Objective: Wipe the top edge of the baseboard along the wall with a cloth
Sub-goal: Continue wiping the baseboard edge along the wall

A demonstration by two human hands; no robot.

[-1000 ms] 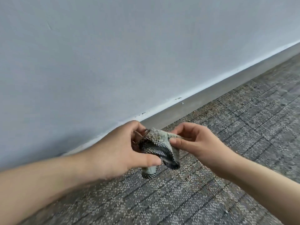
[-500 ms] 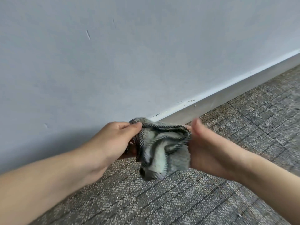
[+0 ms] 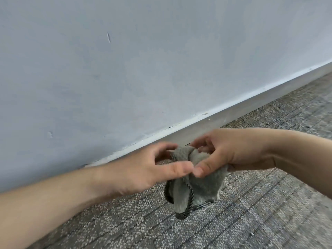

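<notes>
Grey-green terry cloth with a dark braided edge is bunched up between both hands, its loose folds hanging toward 6 o'clock above the speckled carpet. The left hand, reaching in from 8 o'clock, pinches the bundle between its curled thumb and forefinger. The right hand, coming from 3 o'clock, grips it with the thumb in front and the fingers curled behind. The thumbs touch. The grey baseboard runs from 8 to 2 o'clock under the pale wall, just beyond the cloth.
</notes>
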